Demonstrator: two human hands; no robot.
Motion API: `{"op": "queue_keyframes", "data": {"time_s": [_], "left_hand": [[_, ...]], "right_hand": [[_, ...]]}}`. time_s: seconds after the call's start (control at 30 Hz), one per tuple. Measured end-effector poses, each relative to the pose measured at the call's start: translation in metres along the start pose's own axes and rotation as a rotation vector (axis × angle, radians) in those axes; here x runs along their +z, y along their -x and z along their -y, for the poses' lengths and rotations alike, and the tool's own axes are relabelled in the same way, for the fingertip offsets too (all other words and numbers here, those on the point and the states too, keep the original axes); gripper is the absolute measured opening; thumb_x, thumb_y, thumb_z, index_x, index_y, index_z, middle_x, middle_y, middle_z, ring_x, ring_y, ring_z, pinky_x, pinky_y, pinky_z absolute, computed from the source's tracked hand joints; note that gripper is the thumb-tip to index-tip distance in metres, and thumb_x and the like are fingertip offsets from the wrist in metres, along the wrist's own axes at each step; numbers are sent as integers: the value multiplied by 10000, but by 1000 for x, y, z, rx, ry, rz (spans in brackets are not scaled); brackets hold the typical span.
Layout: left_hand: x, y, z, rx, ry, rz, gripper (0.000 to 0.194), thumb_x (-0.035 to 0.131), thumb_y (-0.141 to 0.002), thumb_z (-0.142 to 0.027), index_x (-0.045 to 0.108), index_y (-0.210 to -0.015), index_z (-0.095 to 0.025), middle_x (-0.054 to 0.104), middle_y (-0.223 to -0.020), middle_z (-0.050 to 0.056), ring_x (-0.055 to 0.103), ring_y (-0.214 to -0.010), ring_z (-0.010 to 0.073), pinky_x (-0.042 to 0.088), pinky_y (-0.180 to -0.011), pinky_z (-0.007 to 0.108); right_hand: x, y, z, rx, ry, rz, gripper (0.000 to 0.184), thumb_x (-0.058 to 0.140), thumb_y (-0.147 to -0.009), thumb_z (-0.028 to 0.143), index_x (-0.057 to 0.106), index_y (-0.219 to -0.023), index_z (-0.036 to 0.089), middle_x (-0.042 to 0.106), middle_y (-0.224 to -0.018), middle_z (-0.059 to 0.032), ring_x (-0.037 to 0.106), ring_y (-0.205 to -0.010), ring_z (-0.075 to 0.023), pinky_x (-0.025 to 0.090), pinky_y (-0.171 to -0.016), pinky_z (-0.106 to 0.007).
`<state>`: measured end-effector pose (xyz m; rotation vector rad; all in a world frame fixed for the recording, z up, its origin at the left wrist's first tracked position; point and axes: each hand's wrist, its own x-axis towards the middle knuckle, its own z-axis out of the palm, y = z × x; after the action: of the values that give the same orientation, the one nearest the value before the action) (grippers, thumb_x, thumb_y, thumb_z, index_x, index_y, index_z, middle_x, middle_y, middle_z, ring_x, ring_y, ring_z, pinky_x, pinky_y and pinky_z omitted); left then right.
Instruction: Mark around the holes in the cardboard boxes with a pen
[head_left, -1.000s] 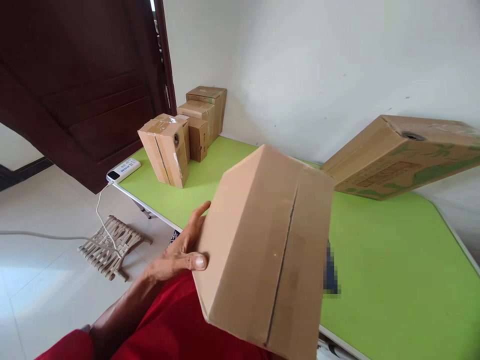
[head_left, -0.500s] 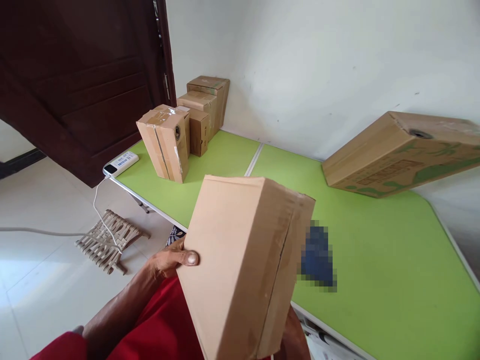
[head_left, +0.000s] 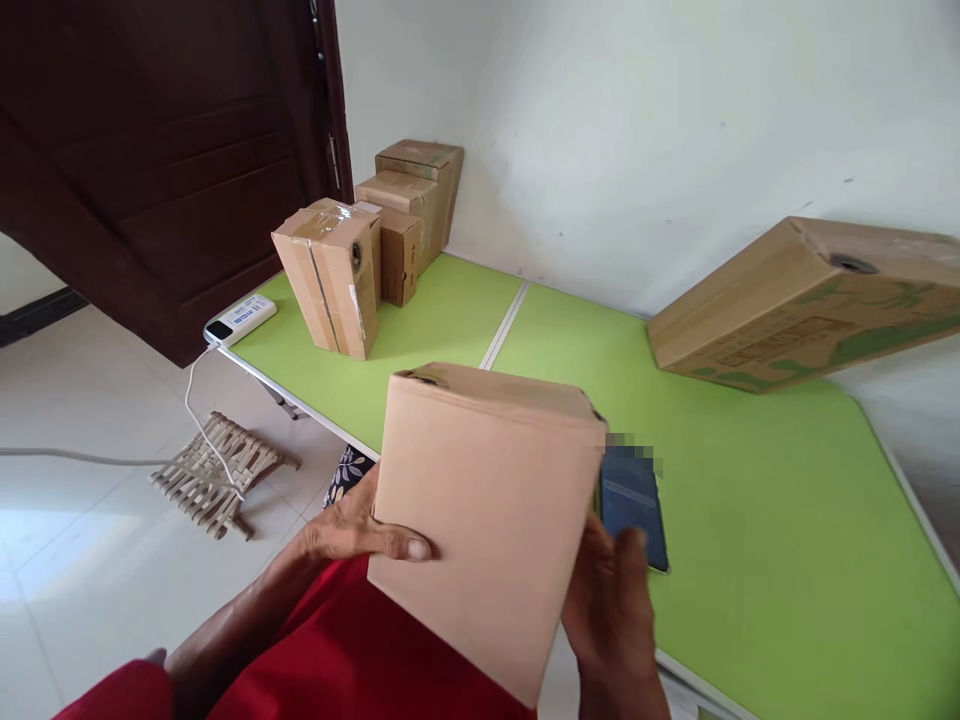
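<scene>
A plain brown cardboard box [head_left: 487, 520] is held up and tilted in front of me, over the table's near edge. My left hand [head_left: 367, 530] is closed on its left side, with the thumb across the front face and the fingers hidden behind. Against the box's lower right edge is my right hand [head_left: 611, 605], its thumb raised apart from the cardboard. The right fingers are partly hidden behind the box, but the hand looks open. Just beyond it a dark phone [head_left: 634, 505], partly pixelated, lies on the green table [head_left: 780, 530].
Several taped cardboard boxes [head_left: 330, 280] stand at the table's far left. A larger printed carton [head_left: 802, 310] leans by the wall at right. A white power strip [head_left: 241, 320] sits on the left corner, its cable running past a woven stool [head_left: 217, 475].
The box has turned, so its plain face now points more toward me and the taped side is out of sight. My right hand has come up from below along its right edge.
</scene>
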<state>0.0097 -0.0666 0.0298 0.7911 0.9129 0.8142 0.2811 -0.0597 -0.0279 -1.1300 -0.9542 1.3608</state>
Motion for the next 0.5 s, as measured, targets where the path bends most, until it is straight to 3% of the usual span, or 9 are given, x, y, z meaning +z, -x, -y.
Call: {"op": "queue_keyframes", "data": {"time_s": [0.07, 0.17, 0.3, 0.5], "left_hand": [[-6, -2, 0, 25, -162, -39, 1010, 989, -660, -332, 586, -1586, -309, 774, -1384, 107, 710, -1315, 419, 625, -1062, 518], [-13, -5, 5, 63, -312, -45, 1152, 1026, -604, -313, 529, -1643, -312, 731, -1462, 110, 632, -1420, 431, 574, -1155, 521], [-14, -7, 14, 161, -422, -5, 1195, 1007, -661, -380, 434, -1708, -303, 662, -1570, 116, 520, -1539, 426, 443, -1292, 539], [-21, -8, 21, 132, -494, -7, 1211, 1007, -673, -451, 421, -1721, -297, 620, -1620, 129, 424, -1611, 442, 381, -1331, 546]], "right_hand": [[0, 1, 5, 41, -125, 10, 802, 582, -845, 959, 777, -1346, 365, 715, -1495, -98, 595, -1458, -446, 609, -1012, -548], [-3, 10, -3, 63, -83, 55, 999, 880, -643, 864, 683, -1477, 350, 688, -1523, -134, 600, -1435, -487, 619, -984, -540], [-4, 23, -19, 94, -43, 64, 1110, 860, -657, 875, 585, -1569, 306, 719, -1451, -175, 671, -1336, -482, 638, -914, -521], [-2, 41, -15, 148, 52, 4, 968, 922, -653, 772, 677, -1446, 276, 778, -1290, -162, 737, -1187, -423, 628, -906, -475]]}}
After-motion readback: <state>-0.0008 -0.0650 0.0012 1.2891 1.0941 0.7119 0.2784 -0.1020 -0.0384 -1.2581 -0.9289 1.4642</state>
